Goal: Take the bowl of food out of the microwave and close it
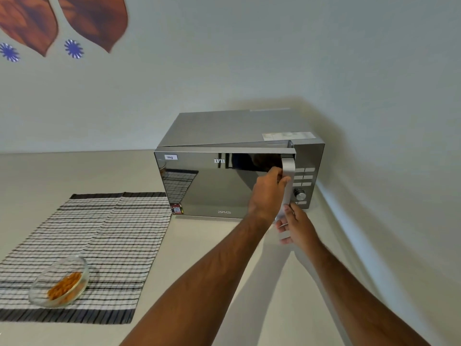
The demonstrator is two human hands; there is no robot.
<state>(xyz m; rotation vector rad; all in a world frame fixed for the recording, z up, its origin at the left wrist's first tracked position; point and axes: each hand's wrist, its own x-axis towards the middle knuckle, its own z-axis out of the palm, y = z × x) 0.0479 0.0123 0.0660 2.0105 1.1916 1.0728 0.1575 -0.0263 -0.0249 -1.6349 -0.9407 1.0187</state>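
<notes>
A glass bowl (59,283) with orange food stands on a striped cloth (112,236) at the lower left, away from both hands. The silver microwave (232,128) sits in the corner against the wall. Its mirrored door (207,186) is slightly ajar, with a narrow gap along the top right. My left hand (268,193) is wrapped around the middle of the vertical door handle (288,168). My right hand (298,226) curls its fingers around the handle's lower end. The inside of the microwave is hidden by the door.
The microwave's control panel with buttons and a knob (300,194) lies just right of the handle. The beige counter (212,270) runs to walls behind and on the right. Wall decorations (74,48) hang at the upper left.
</notes>
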